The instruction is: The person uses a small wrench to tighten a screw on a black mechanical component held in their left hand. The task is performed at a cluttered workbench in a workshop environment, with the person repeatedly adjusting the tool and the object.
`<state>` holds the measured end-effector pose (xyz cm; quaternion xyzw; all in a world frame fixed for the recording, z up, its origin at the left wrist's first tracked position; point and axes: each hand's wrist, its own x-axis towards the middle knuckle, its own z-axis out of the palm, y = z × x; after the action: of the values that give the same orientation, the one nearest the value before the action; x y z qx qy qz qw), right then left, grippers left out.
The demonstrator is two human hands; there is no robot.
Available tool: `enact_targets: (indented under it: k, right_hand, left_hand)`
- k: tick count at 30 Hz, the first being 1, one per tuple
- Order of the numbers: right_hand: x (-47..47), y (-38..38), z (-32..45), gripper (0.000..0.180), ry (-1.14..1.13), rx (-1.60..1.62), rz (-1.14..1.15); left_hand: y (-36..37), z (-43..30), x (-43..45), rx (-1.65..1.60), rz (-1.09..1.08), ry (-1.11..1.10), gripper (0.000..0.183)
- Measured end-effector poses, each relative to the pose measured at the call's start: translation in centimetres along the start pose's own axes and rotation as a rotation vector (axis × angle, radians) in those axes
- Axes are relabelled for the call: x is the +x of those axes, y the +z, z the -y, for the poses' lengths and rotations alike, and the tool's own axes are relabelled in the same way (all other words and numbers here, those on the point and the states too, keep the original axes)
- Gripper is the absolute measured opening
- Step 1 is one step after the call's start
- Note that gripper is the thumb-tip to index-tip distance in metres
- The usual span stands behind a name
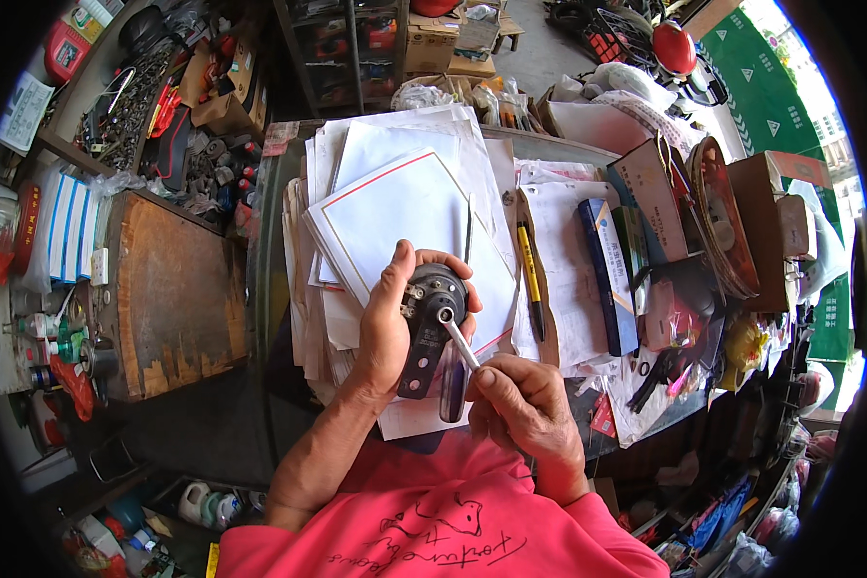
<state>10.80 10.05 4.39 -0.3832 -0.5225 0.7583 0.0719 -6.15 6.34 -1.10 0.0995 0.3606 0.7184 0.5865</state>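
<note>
My left hand (386,318) grips a round black vehicle horn (448,278) with a flat black mounting bracket (426,354) pointing towards me. Metal terminals show on the horn's left side. In my right hand (524,397) is a silver ring spanner (462,347), its ring end over the nut at the middle of the bracket. A screwdriver runs beneath the horn, its shaft (469,224) showing beyond my left fingers and its handle (453,394) near the bracket; whether my left hand touches it, I cannot tell. White sheets with a red border (397,209) lie under my hands.
To the right are a yellow-and-black pen (529,271), a long blue box (607,278), an upright carton (650,195) and a wicker basket (722,217). A wooden cabinet (177,303) stands left, below a tray of loose metal parts (119,108). Packed shelves rise beyond the table.
</note>
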Motion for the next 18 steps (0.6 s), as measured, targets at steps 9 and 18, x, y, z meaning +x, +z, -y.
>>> enact_targets:
  k: [9,18]
  right_hand:
    - [0.1,0.7,-0.5,0.033,-0.033,0.059,-0.026]
    - [-0.3,1.4,-1.6,0.033,-0.036,0.071,0.073]
  left_hand:
    - [-0.3,-0.1,0.1,-0.046,0.044,-0.017,0.064]
    - [-0.1,0.5,0.1,-0.095,0.069,-0.044,0.064]
